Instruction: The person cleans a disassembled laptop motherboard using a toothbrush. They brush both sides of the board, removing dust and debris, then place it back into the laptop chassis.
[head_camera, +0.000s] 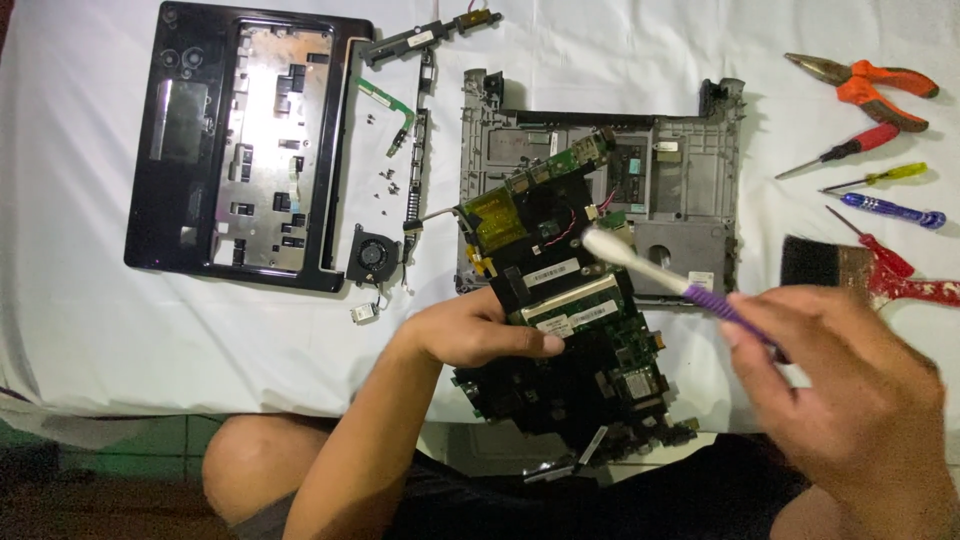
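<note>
While your left hand (480, 335) grips the green-and-black circuit board (565, 330) by its near left edge, fingers wrapped onto its face and thumb hidden behind, you are in the middle of brushing it clean: the board is lifted off the white-covered surface (90, 320) and tilted up toward you, low in the middle of the view. Your right hand (850, 390), at about four o'clock from the board, has its fingers closed around the purple handle of a toothbrush (650, 270), whose white head rests at the board's upper right edge, around one o'clock on the board. Behind the board, at twelve o'clock, lies the grey base chassis (690, 190); at ten o'clock sit the small black fan (372, 255) and the black palm-rest frame (240, 140), with loose screws (385, 180) between them. Pliers, screwdrivers and a paintbrush (850, 270) lie well apart at two to three o'clock. The next stroke, as I judge it, calls for a light sweep along the connectors, with a firm left-hand grip so the board does not twist or slip.
</note>
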